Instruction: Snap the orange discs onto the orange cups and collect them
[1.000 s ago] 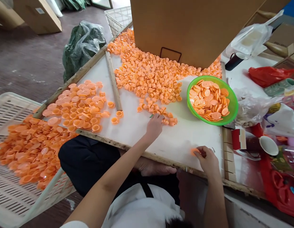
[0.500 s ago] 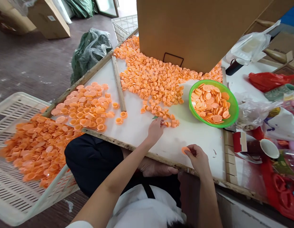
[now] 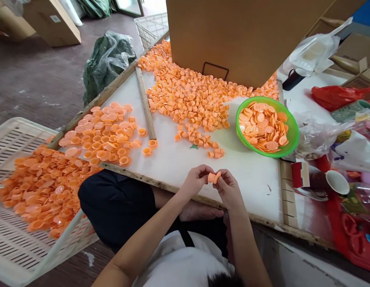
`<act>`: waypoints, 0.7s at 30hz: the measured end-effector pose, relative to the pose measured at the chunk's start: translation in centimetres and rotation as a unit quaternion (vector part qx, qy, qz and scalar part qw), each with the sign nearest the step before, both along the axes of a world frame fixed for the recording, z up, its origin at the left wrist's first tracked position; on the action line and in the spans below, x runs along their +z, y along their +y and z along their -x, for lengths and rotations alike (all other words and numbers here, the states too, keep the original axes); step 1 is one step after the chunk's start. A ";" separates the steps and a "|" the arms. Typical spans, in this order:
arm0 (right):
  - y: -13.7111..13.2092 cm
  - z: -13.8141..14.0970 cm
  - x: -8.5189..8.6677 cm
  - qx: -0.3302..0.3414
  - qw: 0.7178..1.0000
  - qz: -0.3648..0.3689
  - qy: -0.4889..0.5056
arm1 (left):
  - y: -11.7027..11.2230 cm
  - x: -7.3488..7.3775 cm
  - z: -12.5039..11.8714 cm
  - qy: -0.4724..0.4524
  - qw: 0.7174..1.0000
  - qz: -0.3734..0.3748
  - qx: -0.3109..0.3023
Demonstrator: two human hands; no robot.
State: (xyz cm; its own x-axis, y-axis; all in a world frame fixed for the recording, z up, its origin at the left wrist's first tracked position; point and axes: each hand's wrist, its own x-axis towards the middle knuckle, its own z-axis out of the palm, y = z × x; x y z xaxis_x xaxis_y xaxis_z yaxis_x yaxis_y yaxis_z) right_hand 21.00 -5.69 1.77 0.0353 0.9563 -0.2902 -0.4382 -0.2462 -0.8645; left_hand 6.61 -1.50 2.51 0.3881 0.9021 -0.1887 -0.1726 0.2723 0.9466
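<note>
Above the near edge of the white tabletop (image 3: 179,175), my two hands meet. Between the fingertips of my left hand (image 3: 196,181) is a small orange plastic cup (image 3: 211,178). My right hand (image 3: 229,187) pinches an orange disc-shaped lid (image 3: 217,177) against the cup's end; whether the two are joined I cannot tell. Just beyond my hands lies a small group of loose cups (image 3: 216,153), with a large heap of cups (image 3: 187,95) behind it. To the right, a green bowl (image 3: 295,139) holds many orange lids (image 3: 264,125).
Lidded and open cups (image 3: 101,133) lie at the left behind a wooden strip (image 3: 145,103). A white plastic crate (image 3: 38,263) with orange pieces stands lower left. A large cardboard box (image 3: 245,36) rises at the back. Mug (image 3: 337,184) and bags crowd the right.
My left hand has come back from the loose cups with one cup. My right hand has moved left and up with the lid, bringing it against the cup.
</note>
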 end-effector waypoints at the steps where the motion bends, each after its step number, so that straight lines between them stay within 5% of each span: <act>1: 0.1 0.1 0.0 0.007 1.000 0.001 0.005 | -0.2 0.2 0.0 0.004 1.000 -0.005 0.008; 21: -0.5 0.4 -0.4 0.063 0.997 -0.010 0.044 | -1.5 1.9 0.0 0.142 0.966 -0.200 0.077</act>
